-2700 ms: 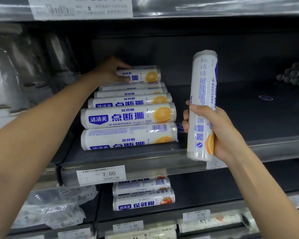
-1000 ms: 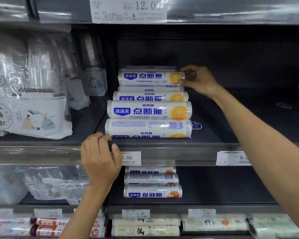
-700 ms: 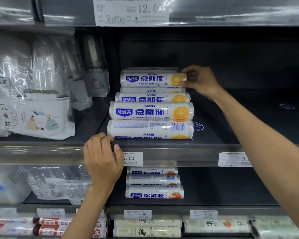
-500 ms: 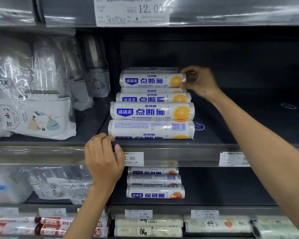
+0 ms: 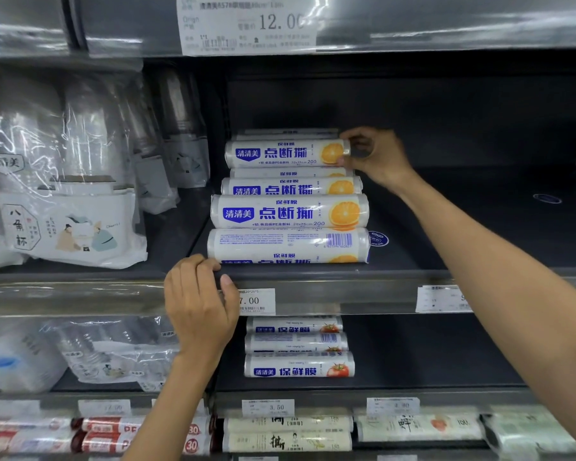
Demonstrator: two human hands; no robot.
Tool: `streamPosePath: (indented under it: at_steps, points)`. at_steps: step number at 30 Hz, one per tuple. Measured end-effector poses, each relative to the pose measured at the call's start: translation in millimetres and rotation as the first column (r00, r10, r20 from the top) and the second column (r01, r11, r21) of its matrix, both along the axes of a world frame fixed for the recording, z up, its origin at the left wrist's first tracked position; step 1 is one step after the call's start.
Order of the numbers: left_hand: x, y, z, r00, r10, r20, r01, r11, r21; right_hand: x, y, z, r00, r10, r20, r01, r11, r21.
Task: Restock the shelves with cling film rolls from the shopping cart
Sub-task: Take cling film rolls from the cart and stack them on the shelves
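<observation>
The top cling film roll (image 5: pixel 286 154) lies at the far part of the middle shelf (image 5: pixel 346 281), its long axis running left to right, resting on the rolls beneath (image 5: pixel 290 212). The right hand (image 5: pixel 376 158) is at its right end, thumb and fingers curled round that end, so any push would likely run leftward along the axis. The left hand (image 5: pixel 198 304) is nearer, fingers hooked over the shelf's front lip, holding no roll.
</observation>
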State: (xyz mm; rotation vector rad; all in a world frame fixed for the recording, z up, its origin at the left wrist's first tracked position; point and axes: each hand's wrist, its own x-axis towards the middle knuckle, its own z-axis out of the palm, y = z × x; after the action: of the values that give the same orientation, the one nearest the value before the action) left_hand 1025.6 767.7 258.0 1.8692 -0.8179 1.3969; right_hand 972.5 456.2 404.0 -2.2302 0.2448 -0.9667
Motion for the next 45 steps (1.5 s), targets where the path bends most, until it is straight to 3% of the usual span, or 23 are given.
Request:
streamPosePath:
  at_steps: [4,8,12,15,17,21,26,29,32,35,40,45]
  points:
    - [-1.3,0.9,0.2,1.0,0.007,-0.009,-0.007,1.0,0.007,-5.6,6.2,1.2,1.0,0.005,-0.009,-0.005,1.0,0.006]
    - [-5.7,6.7,4.1,0.997,-0.068,-0.039,0.066,0.996,-0.054,-45.5,3.4,2.1,0.986,-0.103,0.13,0.094,0.993,0.068]
    - [-37.5,6.3,10.6,0.99,-0.14,0.018,0.142,0.978,-0.154,-146.9,18.1,-27.8,0.966,-0.179,0.189,0.165,0.983,0.086]
    - [-88.8,-23.5,7.5,0.941,-0.331,0.066,0.336,0.938,-0.09,-242.1,51.2,-78.8,0.957,-0.255,0.142,0.236,0.962,0.137]
    - [-133.6,-58.3,-2.6,0.85,-0.527,0.002,0.527,0.849,-0.037,-304.8,73.3,-122.0,0.94,-0.332,0.074,0.314,0.931,0.186]
    - [-241.4,-126.0,-47.2,0.573,-0.763,-0.298,0.809,0.586,0.055,-427.6,118.5,-214.3,0.832,-0.542,-0.117,0.551,0.781,0.294]
    - [-396.1,-185.9,-122.4,0.176,-0.684,-0.708,0.982,0.172,0.079,-596.6,176.4,-303.6,0.579,-0.755,-0.308,0.797,0.447,0.406]
    - [-483.4,-207.0,-165.8,0.024,-0.515,-0.857,0.997,-0.05,0.057,-689.6,204.6,-331.6,0.424,-0.801,-0.422,0.89,0.285,0.355]
    - [-556.2,-220.6,-201.9,0.032,-0.441,-0.897,0.967,-0.215,0.14,-764.1,219.4,-350.6,0.303,-0.812,-0.499,0.937,0.157,0.313]
    - [-610.7,-237.9,-222.4,0.063,-0.4,-0.914,0.931,-0.307,0.198,-820.4,223.3,-359.9,0.218,-0.819,-0.531,0.951,0.055,0.305]
    - [-672.8,-282.2,-242.1,0.111,-0.407,-0.907,0.857,-0.422,0.295,-882.3,202.5,-369.5,0.125,-0.796,-0.592,0.947,-0.083,0.311]
    - [-734.9,-354.9,-256.5,0.066,-0.429,-0.901,0.793,-0.525,0.308,-936.2,149.1,-381.0,0.042,-0.793,-0.607,0.932,-0.187,0.309]
